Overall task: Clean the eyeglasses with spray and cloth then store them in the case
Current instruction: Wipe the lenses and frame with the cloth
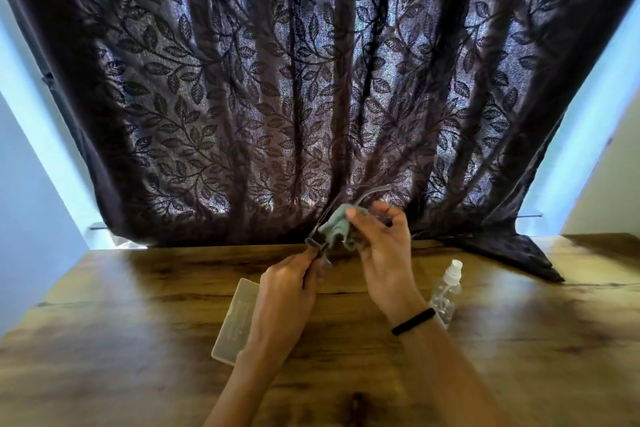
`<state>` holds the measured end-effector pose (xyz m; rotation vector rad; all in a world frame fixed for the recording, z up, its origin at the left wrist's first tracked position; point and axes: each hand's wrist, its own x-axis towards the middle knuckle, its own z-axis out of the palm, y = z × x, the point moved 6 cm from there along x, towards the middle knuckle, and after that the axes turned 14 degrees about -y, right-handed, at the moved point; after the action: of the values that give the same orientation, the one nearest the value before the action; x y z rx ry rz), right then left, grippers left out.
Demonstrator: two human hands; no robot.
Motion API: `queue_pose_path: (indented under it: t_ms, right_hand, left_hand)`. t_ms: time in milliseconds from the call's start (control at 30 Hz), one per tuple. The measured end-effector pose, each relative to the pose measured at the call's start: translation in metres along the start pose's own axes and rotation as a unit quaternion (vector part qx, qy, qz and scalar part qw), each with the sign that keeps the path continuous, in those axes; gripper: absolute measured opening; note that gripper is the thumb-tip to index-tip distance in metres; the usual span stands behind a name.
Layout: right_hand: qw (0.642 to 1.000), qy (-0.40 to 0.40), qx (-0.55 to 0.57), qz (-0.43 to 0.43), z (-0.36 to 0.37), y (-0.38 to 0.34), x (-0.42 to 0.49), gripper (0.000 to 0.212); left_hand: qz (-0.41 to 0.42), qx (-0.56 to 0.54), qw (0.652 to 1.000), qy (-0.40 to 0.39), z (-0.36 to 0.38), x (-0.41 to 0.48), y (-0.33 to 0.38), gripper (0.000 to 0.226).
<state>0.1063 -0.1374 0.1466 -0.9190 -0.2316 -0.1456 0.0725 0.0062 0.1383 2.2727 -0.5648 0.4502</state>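
left hand (pixel 289 282) pinches the glasses (pixel 320 239) mid-frame, held up off the desk (pixel 519 340) so the right hand (pixel 382 250) can rub with the cloth (pixel 337 227) it grips.

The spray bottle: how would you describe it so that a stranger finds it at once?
Look at the wooden table before the dark curtain. Just right of the right hand's wrist stands the spray bottle. It is the only clear, upright thing there, with a white nozzle; the case lies flat at the left.
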Motion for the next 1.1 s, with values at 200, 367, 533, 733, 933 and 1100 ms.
queue_pose_path:
  t_ms: [200,367,533,733,933,1100]
  right_hand:
    - [0.989,0.017,0.147,-0.021,-0.02,-0.026,0.018,0.02]
    - [0.984,0.04,0.168,-0.04,-0.034,-0.032,0.019,0.015]
    - [0.989,0.047,0.129,-0.055,-0.042,-0.034,0.018,0.012]
    - [0.986,0.102,0.134,-0.018,-0.059,-0.019,0.013,0.009]
    - [0.995,0.07,0.067,0.037,-0.065,0.012,0.011,0.017]
    - [0.996,0.008,-0.05,0.07,-0.063,0.032,0.009,0.022]
  left_hand:
    - [0.021,-0.004,1.0,-0.02,0.002,-0.011,0.004,0.017]
    - [0.027,-0.04,0.999,0.005,-0.002,-0.013,0.002,0.02]
    - [-0.001,-0.092,0.995,0.039,-0.01,-0.012,-0.009,0.021]
    - [-0.038,-0.206,0.977,0.034,-0.016,-0.015,-0.02,0.024]
    - [-0.044,-0.303,0.952,0.009,-0.011,-0.018,-0.02,0.021]
    - [-0.037,-0.361,0.932,-0.017,-0.009,-0.017,-0.017,0.023]
